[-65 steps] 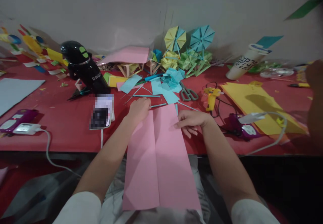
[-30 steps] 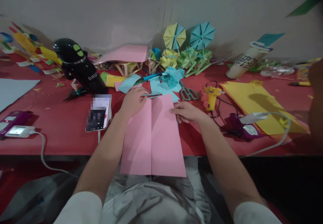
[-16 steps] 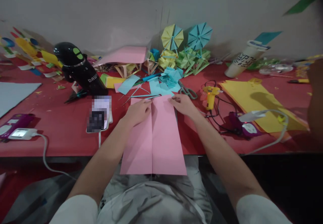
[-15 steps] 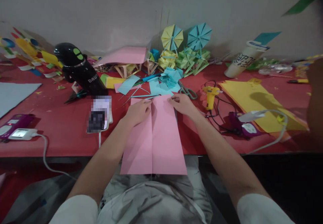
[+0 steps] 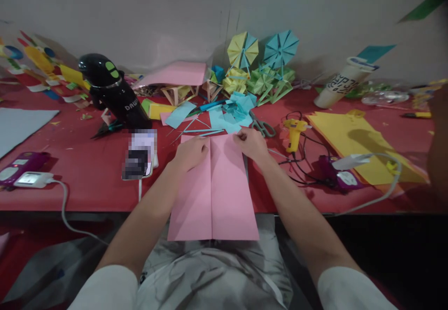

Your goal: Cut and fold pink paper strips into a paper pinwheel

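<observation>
A pink sheet of paper point(image 5: 229, 193) lies in front of me, with a lengthwise line down its middle where two panels meet. Its near end hangs over the table edge above my lap. My left hand point(image 5: 192, 154) rests on the upper part of the left panel, fingers curled in against the paper beside the middle line. At the top right corner, my right hand point(image 5: 252, 143) is closed with thumb and fingertips pinching the paper's edge. Just beyond the sheet lie blue paper scraps point(image 5: 238, 109) and scissors point(image 5: 262, 124).
On the red table point(image 5: 98, 161), a black bottle point(image 5: 114, 93) and a phone point(image 5: 140, 155) stand to the left. A yellow glue gun point(image 5: 294, 133), its cable and yellow paper point(image 5: 367, 147) lie right. Folded paper models point(image 5: 259, 77) and a cup point(image 5: 343, 82) line the wall.
My right-hand fingers have curled in more at the top corner of the pink paper. The left hand has shifted only slightly, and the view has moved a little.
</observation>
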Available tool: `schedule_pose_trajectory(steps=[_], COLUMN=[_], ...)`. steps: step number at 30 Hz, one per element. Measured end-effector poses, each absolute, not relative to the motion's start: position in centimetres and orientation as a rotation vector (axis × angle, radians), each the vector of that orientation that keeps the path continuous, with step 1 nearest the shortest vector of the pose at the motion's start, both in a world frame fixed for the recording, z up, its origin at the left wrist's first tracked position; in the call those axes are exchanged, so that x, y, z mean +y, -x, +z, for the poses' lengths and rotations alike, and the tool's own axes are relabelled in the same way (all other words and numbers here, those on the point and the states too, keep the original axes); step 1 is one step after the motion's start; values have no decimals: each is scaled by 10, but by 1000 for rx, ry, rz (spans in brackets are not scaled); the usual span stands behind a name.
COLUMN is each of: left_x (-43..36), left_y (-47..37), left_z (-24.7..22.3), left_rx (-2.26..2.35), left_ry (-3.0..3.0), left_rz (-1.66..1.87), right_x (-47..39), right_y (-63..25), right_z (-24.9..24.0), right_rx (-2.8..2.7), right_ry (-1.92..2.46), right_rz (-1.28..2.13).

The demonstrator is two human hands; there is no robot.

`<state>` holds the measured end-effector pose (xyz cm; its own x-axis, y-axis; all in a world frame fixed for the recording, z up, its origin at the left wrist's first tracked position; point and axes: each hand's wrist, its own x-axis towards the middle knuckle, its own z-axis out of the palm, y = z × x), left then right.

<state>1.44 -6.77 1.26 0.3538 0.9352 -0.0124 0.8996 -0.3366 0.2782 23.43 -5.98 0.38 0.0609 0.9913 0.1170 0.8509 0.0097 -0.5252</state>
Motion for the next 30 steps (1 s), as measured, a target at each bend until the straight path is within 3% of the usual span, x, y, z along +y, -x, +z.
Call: schedule_pose_trajectory(steps=[30], left_x=[-69], left_y=[-20], left_z=[12], left_rx=[1687], left_ry=[-2389], left_rz=[125], right_x=[-64], right_y=[-231], right_z=[8], right_rx=[-1991], right_ry=[1944], right_rz=[348])
